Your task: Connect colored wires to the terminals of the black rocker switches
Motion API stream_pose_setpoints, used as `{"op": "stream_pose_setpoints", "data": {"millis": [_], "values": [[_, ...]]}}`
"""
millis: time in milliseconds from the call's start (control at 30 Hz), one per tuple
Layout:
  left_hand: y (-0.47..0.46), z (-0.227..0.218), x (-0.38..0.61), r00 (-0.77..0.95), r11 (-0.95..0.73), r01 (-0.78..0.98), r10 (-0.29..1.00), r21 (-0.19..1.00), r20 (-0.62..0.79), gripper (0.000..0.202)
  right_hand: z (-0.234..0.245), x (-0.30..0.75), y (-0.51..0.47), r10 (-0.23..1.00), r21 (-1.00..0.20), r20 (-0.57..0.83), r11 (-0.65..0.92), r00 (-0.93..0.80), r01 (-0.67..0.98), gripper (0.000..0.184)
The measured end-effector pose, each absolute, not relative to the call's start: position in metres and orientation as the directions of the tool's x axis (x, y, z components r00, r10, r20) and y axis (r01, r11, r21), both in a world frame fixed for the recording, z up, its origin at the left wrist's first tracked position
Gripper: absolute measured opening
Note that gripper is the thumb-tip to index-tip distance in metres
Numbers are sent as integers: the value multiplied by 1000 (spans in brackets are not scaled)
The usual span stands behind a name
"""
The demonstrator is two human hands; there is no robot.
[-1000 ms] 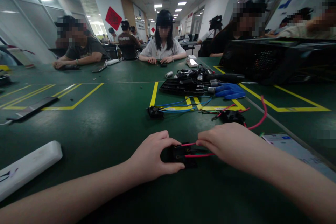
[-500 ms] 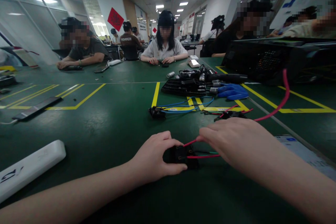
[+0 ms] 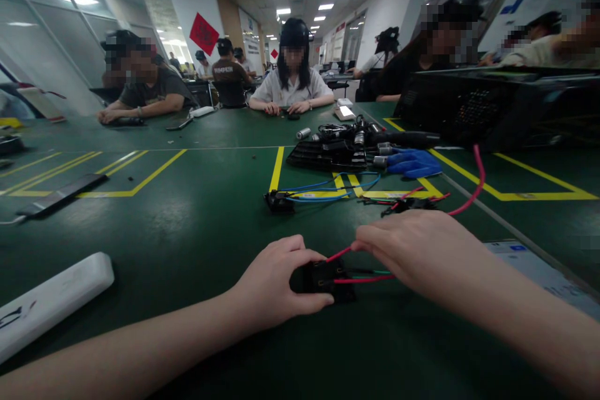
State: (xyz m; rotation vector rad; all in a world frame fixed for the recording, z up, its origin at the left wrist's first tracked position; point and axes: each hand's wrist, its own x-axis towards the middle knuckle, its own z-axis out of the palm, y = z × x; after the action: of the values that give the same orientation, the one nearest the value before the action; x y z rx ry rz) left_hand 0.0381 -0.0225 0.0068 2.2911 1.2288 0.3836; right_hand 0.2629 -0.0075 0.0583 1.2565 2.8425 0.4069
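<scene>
A connector block (image 3: 322, 274) lies on the surface (image 3: 187, 231) between left hand (image 3: 281, 278) and right hand (image 3: 417, 247), a second connector (image 3: 280, 201) behind it; far left, perhaps a power strip (image 3: 60, 300).

black connector (image 3: 324, 274) partly hidden by left hand (image 3: 274, 282), white bar (image 3: 63, 300) cut off at left edge

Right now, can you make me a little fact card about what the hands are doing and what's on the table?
Left hand: holds a small black block
Right hand: pinches a red wire coming from that block
Other wires on the block: another red wire and a green wire
Farther back: a second black block with blue wires
Off to the left: a long white bar
Table: green, with yellow tape lines
Across: a seated person in a white shirt
</scene>
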Motion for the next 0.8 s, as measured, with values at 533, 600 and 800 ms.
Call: {"op": "stream_pose_setpoints", "data": {"millis": [533, 600, 800], "values": [[-23, 6, 38, 567, -466, 688, 824, 557, -11, 39, 57, 262, -8, 751, 218, 89, 626, -654, 749, 14], [-24, 7, 38, 563, -457, 689, 826, 562, -18, 41, 57, 260, -5, 821, 179, -93, 570, -563, 802, 20], [-25, 8, 38, 561, -457, 679, 828, 575, -3, 40, 57, 258, -4, 827, 137, -202, 554, -525, 821, 26]]}}
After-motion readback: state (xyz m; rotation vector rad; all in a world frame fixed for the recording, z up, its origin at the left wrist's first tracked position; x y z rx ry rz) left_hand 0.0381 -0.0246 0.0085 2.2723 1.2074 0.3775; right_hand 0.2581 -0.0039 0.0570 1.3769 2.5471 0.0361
